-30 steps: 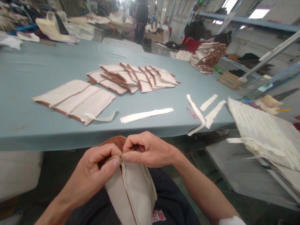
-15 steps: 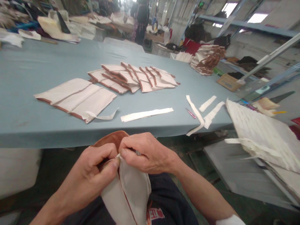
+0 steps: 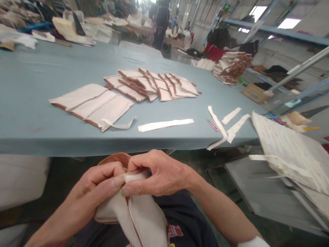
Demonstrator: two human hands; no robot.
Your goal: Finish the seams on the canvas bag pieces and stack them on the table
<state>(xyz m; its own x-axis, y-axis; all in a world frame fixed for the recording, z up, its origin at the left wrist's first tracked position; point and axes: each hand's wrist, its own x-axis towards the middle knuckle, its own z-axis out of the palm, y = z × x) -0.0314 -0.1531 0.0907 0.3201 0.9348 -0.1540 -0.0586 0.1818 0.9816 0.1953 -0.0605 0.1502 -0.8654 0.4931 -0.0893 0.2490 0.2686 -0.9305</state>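
At the left of the tabletop (image 3: 25, 103) lies a flat panel (image 3: 89, 103), cream with a brown edge; one end of a curled strip (image 3: 125, 126) rests on its near corner. Below, the left hand (image 3: 99, 188) is closed on the pouch (image 3: 147, 216), thumb and bent fingers gripping it near the seam. The pouch, cream with a brown lining, is over the person's lap, just in front of the tabletop edge. Behind it on the tabletop are overlapping pieces (image 3: 164, 85) and, nearer, a straight strip (image 3: 166, 125). The right hand (image 3: 156, 175) pinches the same part of the pouch, its thumb pressed on the seam beside the left thumb; its fingertips are partly hidden. Further right come a pink tool (image 3: 212, 125), three pale scraps (image 3: 233, 128), a tall pile (image 3: 231, 67) and a carton (image 3: 254, 93).
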